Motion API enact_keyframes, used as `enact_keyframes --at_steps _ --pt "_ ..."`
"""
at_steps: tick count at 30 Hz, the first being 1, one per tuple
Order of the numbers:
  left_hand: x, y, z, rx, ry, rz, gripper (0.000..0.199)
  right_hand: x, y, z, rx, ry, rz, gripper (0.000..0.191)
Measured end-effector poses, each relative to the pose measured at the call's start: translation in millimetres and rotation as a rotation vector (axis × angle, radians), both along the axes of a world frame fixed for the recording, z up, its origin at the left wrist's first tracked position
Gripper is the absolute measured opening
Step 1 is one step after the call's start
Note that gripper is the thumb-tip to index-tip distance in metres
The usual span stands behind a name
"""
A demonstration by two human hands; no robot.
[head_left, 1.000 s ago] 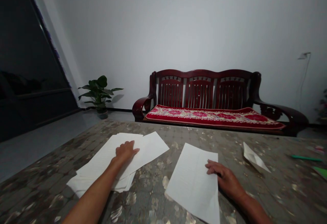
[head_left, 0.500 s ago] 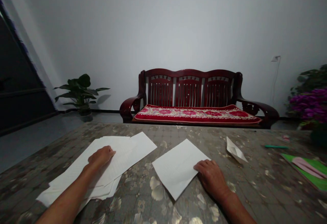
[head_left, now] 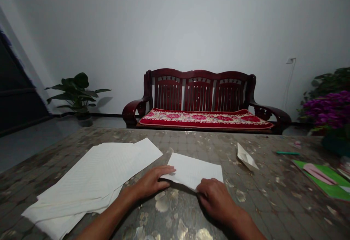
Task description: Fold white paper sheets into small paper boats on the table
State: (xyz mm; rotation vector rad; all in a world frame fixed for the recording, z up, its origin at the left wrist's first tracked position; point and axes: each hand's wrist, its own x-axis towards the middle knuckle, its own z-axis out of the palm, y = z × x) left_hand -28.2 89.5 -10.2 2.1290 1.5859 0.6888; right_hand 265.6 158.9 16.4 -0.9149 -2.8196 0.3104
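On grey flower-patterned tabletop point(head_left: 273, 211): your left hand point(head_left: 153, 182), right hand point(head_left: 216, 198), fingers gripping white rectangular paper sheet point(head_left: 195, 169) along near edge.

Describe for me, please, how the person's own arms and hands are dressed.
The left hand and right hand are bare, without gloves. The forearms show no sleeves, and no watch or bracelet is visible.
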Motion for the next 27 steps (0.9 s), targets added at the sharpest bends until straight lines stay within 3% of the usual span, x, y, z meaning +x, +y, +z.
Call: enact_keyframes --at_steps 3,5,8,11,14,15,16,19,21,23,27 --pt "-7.9 3.8 -12.3 0.058 -0.004 -0.004 0.030 9.9 12.6 8.7 -0.228 0.105 0.012 0.022" --pt "-7.7 2.6 -19.5 0.077 0.010 0.012 0.031 19.1 27.0 12.4 -0.364 0.206 0.012 0.036" --pt "-0.6 -3.4 -22.8 0.083 0.029 0.063 0.034 35.3 49.8 6.4 -0.434 0.442 -0.094 0.048" --pt "0.8 -9.5 -7.7 0.007 0.009 0.035 0.041 46.5 64.5 -14.9 -0.424 0.483 -0.162 0.047" --pt "-17.2 -10.1 22.0 -0.235 -0.108 -0.009 0.068 48.0 71.0 -40.4 -0.314 0.336 -0.130 0.049" --pt "-28.2 -9.1 31.8 -0.282 -0.147 0.017 0.067 47.2 72.5 -47.4 -0.260 0.305 -0.107 0.050" --pt "-41.3 -7.7 40.2 -0.256 -0.159 0.128 0.059 46.3 74.0 -53.2 -0.220 0.290 -0.096 0.049" --pt "-88.0 -5.8 53.8 -0.123 0.067 0.676 0.038 44.7 78.9 -63.5 -0.154 0.284 -0.081 0.046" --pt "-118.4 -8.5 54.2 -0.110 0.161 0.864 0.035 44.6 81.8 -66.7 -0.133 0.290 -0.082 0.045" --pt "-142.9 -13.9 51.1 -0.151 0.233 0.973 0.037 44.5 83.7 -68.8 -0.118 0.298 -0.091 0.043" --pt "-171.9 -26.0 44.5 -0.295 0.305 1.060 0.050 43.3 83.9 -71.5 -0.091 0.314 -0.113 0.044"
